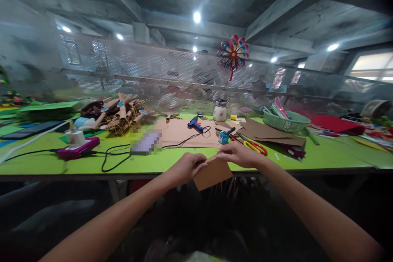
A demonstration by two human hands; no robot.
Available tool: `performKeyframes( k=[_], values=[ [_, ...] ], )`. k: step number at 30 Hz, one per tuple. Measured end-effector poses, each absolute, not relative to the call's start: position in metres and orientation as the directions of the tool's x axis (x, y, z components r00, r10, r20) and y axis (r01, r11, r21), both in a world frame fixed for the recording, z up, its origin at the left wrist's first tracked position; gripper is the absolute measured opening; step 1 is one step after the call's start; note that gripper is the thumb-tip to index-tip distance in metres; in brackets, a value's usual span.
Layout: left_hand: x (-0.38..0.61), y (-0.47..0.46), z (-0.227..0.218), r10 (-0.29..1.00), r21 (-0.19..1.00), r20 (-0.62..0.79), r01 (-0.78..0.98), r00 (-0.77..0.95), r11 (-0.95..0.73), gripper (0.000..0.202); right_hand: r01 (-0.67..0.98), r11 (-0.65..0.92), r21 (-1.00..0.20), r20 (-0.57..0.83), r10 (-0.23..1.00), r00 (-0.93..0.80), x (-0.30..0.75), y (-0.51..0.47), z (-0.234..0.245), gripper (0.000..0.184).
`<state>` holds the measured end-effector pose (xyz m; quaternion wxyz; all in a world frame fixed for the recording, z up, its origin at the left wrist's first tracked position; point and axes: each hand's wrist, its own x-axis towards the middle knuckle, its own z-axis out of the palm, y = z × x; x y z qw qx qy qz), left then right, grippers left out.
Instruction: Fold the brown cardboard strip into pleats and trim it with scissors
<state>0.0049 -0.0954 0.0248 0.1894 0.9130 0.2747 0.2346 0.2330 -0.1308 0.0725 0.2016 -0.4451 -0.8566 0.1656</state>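
Both my hands hold one small brown cardboard piece (pixel 211 174) at the near edge of the green table (pixel 153 161). My left hand (pixel 188 167) is closed on its left edge, fingers curled over the top. My right hand (pixel 238 154) pinches its upper right edge. The piece tilts down toward me, hanging just off the table's front edge.
Behind my hands lie a large brown cardboard sheet (pixel 184 133), a blue glue gun (pixel 195 123) with a black cord, red-handled scissors (pixel 254 146), a small blue pot (pixel 223 138) and a white jar (pixel 220 110). A pile of rolled paper cones (pixel 123 115) is at the left, a green basket (pixel 285 121) at the right, and a mesh screen behind.
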Motion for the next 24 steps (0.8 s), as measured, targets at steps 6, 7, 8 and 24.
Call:
performKeyframes(
  k=[6,7,8,24],
  values=[
    [0.005,-0.108,0.027,0.584,0.493,0.362,0.382,0.727,-0.782,0.028,0.658,0.533,-0.532,0.294,0.845,-0.446,0.237,-0.141,0.062,0.044],
    [0.004,-0.11,0.028,0.58,0.493,0.361,0.379,0.73,-0.783,0.029,0.652,0.542,-0.531,0.31,0.84,-0.446,0.236,-0.142,0.06,0.044],
    [0.003,-0.111,0.028,0.575,0.492,0.359,0.375,0.735,-0.786,0.03,0.646,0.55,-0.529,0.318,0.835,-0.45,0.236,-0.143,0.059,0.045],
    [0.004,-0.103,0.02,0.656,0.717,0.262,0.312,0.708,-0.623,0.029,0.644,0.564,-0.517,0.356,0.825,-0.438,0.233,-0.137,0.052,0.044]
  ],
)
